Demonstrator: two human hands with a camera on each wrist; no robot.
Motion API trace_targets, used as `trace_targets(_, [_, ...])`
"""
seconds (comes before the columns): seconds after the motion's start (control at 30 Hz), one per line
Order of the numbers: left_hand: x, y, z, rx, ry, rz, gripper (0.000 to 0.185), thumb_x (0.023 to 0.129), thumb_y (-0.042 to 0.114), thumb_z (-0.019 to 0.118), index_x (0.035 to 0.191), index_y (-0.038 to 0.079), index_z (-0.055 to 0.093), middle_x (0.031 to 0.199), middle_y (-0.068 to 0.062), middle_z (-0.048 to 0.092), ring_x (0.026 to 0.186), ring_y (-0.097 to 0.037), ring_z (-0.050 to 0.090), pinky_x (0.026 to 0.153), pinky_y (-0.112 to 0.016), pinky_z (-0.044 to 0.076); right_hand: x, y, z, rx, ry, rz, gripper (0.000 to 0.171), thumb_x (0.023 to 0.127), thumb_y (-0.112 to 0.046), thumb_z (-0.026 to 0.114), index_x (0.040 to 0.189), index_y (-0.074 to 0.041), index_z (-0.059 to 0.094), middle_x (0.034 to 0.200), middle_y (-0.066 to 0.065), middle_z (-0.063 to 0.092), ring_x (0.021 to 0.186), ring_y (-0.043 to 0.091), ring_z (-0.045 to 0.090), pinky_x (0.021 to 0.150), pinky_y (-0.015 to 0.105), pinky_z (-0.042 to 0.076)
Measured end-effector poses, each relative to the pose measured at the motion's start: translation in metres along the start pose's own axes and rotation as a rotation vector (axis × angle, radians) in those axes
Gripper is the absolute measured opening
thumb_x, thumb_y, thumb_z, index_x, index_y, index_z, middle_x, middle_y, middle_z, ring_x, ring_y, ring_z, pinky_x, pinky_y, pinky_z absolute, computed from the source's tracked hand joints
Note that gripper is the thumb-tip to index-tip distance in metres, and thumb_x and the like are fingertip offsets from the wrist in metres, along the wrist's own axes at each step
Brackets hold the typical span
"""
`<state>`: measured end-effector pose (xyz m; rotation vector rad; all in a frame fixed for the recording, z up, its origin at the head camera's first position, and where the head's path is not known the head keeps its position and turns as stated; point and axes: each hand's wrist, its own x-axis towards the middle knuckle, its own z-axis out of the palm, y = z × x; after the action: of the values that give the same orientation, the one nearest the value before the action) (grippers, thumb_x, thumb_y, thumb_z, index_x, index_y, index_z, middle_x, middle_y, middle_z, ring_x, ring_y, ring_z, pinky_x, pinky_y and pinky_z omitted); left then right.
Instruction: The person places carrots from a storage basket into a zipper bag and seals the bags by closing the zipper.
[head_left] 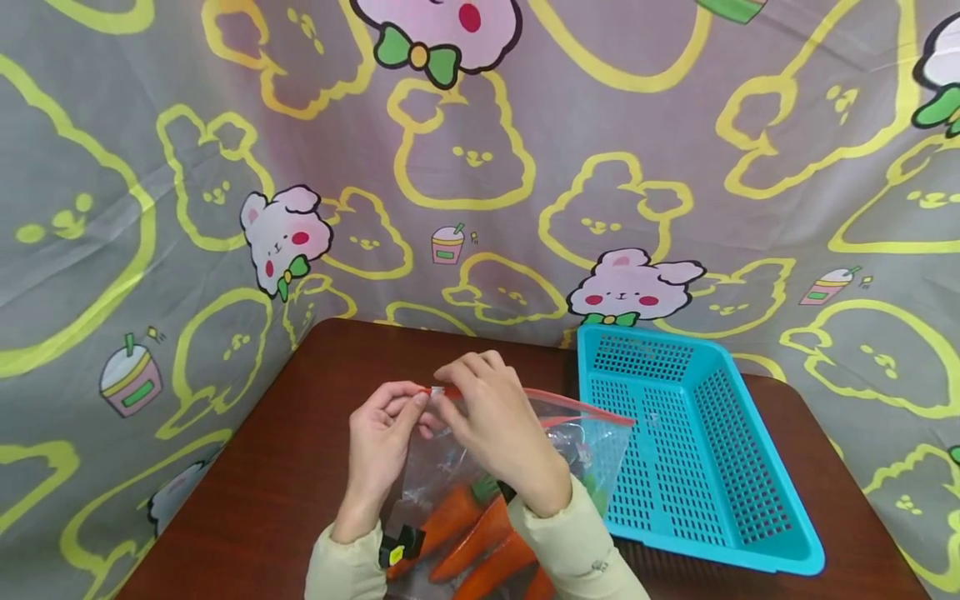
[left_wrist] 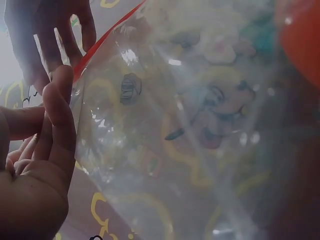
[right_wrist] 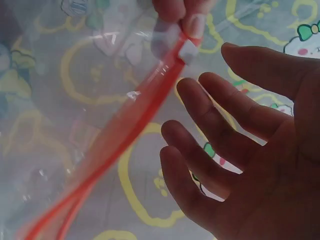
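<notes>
A clear zip bag point(head_left: 592, 442) with a red seal strip point(head_left: 577, 407) lies on the brown table point(head_left: 285, 467), with several orange toy carrots point(head_left: 457, 517) inside. My left hand point(head_left: 422, 400) pinches the strip's left end, where a small white tab point(right_wrist: 187, 48) sits. In the left wrist view its thumb point(left_wrist: 60, 100) presses against the strip point(left_wrist: 107, 35) and the bag point(left_wrist: 190, 125) fills the frame. My right hand point(head_left: 461, 379) hovers at the same corner. Seen from the right wrist, its fingers point(right_wrist: 200, 100) are spread beside the strip point(right_wrist: 135, 115) and hold nothing.
A turquoise perforated basket point(head_left: 697, 450) stands to the right of the bag, near the table's back right. A grey cloth point(head_left: 525, 167) printed with yellow and pink rabbits hangs behind and around the table.
</notes>
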<state>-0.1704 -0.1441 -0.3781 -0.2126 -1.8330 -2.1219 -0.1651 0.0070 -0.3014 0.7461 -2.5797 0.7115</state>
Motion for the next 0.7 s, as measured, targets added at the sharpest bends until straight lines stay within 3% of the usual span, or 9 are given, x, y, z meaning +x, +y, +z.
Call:
trace_targets(0.2, [-0.0001,-0.0007,0.0003,0.036,0.002,0.003,0.013,0.088,0.001,0.066,0.097,-0.009,0.062,0.074,0.006,0.072,0.055,-0.013,0.066,0.052,-0.027,0.055,0.0033,-0.0001,0.0046,-0.005,-0.010,-0.001,0.012,0.087,-0.023,0.072,0.097,-0.016,0.071,0.095,-0.004,0.067,0.091,0.016,0.054,0.082,0.035,0.046])
trace_targets(0.43, [-0.0008,-0.0002,0.0012,0.028,-0.035,0.021,0.014,0.090,0.002,0.064,0.097,-0.009,0.061,0.074,0.005,0.072,0.057,-0.012,0.068,0.053,-0.026,0.055,0.0049,0.0013,0.0063,-0.028,-0.037,0.024,0.012,0.086,-0.023,0.073,0.096,-0.017,0.071,0.093,-0.004,0.066,0.088,0.014,0.053,0.081,0.033,0.046])
trace_targets(0.7, [-0.0022,-0.0004,0.0007,0.069,-0.020,0.009,0.013,0.088,0.002,0.067,0.098,-0.006,0.062,0.076,0.006,0.073,0.058,-0.012,0.068,0.055,-0.026,0.056,0.0042,0.0021,0.0075,-0.025,-0.056,0.024,0.014,0.086,-0.023,0.074,0.097,-0.017,0.071,0.093,-0.004,0.066,0.089,0.014,0.053,0.082,0.032,0.047])
